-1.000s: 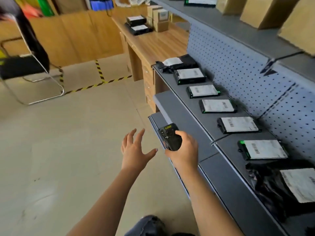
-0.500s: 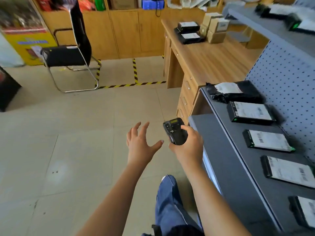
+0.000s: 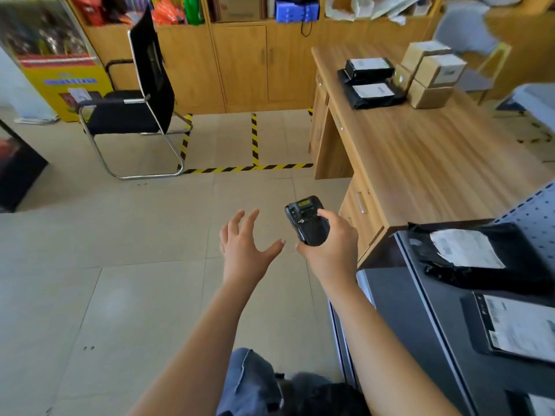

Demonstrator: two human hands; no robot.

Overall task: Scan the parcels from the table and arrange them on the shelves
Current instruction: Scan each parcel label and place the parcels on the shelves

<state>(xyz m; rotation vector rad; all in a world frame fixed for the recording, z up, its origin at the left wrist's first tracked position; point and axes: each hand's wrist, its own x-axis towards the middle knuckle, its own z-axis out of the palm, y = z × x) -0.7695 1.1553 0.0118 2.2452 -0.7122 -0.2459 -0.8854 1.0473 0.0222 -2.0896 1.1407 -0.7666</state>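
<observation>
My right hand (image 3: 333,247) grips a black handheld scanner (image 3: 306,220) in front of me, over the floor. My left hand (image 3: 246,244) hovers beside it with spread fingers and holds nothing. On the wooden table (image 3: 420,151) at the far right lie two black labelled parcels (image 3: 371,82) and three brown cardboard boxes (image 3: 432,76). The grey shelf (image 3: 420,325) at the right carries a black bag parcel (image 3: 477,256) and a flat black parcel (image 3: 519,328) with white labels.
A black chair (image 3: 141,97) stands at the back left on the tiled floor. Yellow-black tape (image 3: 254,145) marks the floor by the table. Wooden cabinets (image 3: 249,64) line the back wall. My knees (image 3: 255,385) show at the bottom.
The view has swung left from the shelves toward the table and cabinets. Both hands keep the same pose, the right still holding the scanner.
</observation>
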